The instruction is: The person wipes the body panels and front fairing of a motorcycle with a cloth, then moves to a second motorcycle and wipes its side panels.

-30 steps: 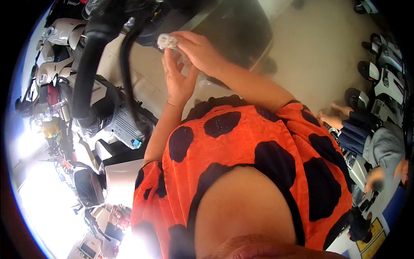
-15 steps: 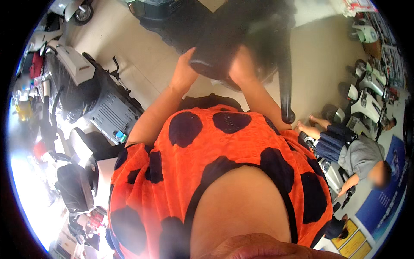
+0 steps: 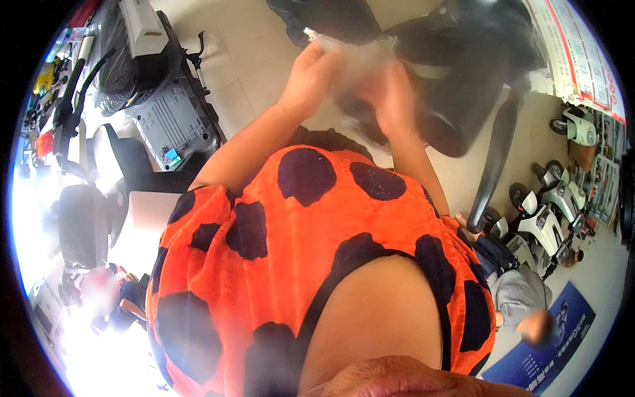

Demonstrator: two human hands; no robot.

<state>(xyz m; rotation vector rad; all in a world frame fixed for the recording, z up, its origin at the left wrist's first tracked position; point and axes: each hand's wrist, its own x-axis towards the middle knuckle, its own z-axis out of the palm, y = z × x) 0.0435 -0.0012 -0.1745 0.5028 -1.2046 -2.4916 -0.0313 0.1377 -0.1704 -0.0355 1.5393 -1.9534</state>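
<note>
Cloth [image 3: 364, 54] sits upper centre of the frame, probably light, soft, best gripped by its edges, fingers of left hand [image 3: 315, 74] clamped on one end, right hand [image 3: 394, 99] too blurred to tell.

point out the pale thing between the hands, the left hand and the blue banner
Pale thing [image 3: 362, 58], head view, its blurred middle
Left hand [image 3: 315, 71], head view, middle of the hand
Blue banner [image 3: 552, 349], head view, its printed face

Note the greyish-white cloth [image 3: 362, 58]: motion-blurred, uneven at its upper edge, spread between your left hand [image 3: 319, 74] and your right hand [image 3: 395, 98].
</note>
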